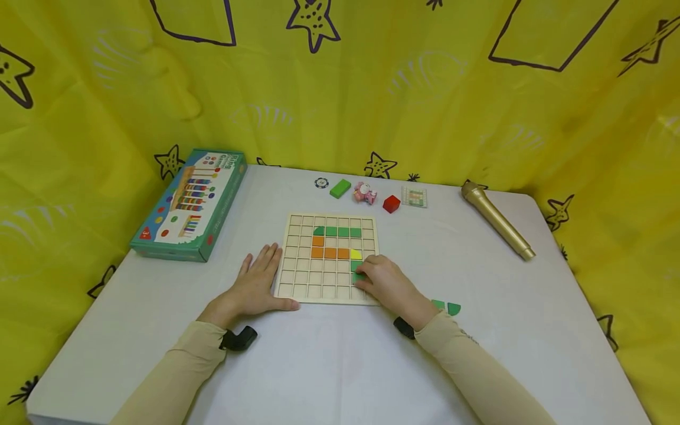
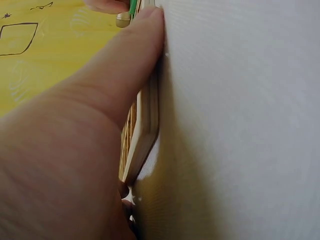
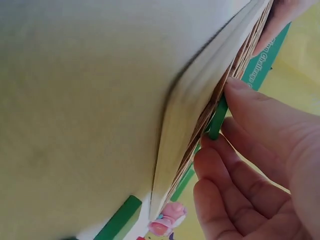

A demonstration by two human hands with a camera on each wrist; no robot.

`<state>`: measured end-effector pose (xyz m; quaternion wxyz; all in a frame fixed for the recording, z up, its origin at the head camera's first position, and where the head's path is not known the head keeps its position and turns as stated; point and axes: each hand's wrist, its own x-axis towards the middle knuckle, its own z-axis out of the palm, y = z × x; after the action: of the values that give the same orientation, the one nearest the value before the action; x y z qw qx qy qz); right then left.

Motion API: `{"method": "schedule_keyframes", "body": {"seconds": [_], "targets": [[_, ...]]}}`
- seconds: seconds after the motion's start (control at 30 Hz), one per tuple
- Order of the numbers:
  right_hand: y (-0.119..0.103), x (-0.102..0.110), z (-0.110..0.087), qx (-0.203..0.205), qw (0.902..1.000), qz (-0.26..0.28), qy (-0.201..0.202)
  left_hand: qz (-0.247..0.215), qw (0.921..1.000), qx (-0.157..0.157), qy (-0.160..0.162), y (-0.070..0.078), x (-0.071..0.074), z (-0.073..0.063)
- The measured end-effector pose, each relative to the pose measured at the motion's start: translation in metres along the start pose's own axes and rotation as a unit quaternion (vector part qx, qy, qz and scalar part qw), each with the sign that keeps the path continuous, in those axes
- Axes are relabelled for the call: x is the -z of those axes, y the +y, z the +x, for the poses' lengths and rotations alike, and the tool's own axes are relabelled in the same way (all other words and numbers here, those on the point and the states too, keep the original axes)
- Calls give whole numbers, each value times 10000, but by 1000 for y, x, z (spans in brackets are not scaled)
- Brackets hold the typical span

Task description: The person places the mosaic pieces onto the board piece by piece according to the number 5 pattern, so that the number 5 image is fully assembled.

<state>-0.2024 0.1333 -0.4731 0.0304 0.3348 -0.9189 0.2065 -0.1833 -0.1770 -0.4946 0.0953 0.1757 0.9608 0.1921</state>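
A wooden grid board point(image 1: 315, 291) lies flat on the white table. Coloured tiles fill some cells: a row of green tiles point(image 1: 343, 232) with a rounded one at its left, orange tiles point(image 1: 330, 253), a yellow rounded tile point(image 1: 356, 254) and green below it. My right hand point(image 1: 390, 286) pinches a small green tile point(image 3: 218, 119) between thumb and fingers at the board's lower right cells; the fingers partly hide it in the head view. My left hand point(image 1: 254, 290) rests at the board's lower left corner, fingers straight along the left edge, thumb along the near edge.
Loose green tiles point(image 1: 454, 309) lie beside my right wrist. Behind the board are a poker chip point(image 1: 321, 183), green block point(image 1: 340, 189), pink toy figure point(image 1: 365, 193), red cube point(image 1: 391, 204) and pattern card point(image 1: 414, 197). A game box point(image 1: 191, 203) lies left, a gold microphone point(image 1: 498, 220) right.
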Motion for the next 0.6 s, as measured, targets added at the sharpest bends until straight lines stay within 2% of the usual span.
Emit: {"method": "schedule_keyframes", "body": {"seconds": [0.2, 0.43, 0.6], "targets": [[2, -2, 1, 27, 9999, -107, 28, -1, 10000, 35, 24, 1, 0, -1], [5, -3, 1, -111, 9999, 59, 33, -30, 10000, 27, 28, 2, 0, -2], [5, 4, -7, -250, 9995, 135, -152, -29, 10000, 4, 72, 3, 1, -2]]}}
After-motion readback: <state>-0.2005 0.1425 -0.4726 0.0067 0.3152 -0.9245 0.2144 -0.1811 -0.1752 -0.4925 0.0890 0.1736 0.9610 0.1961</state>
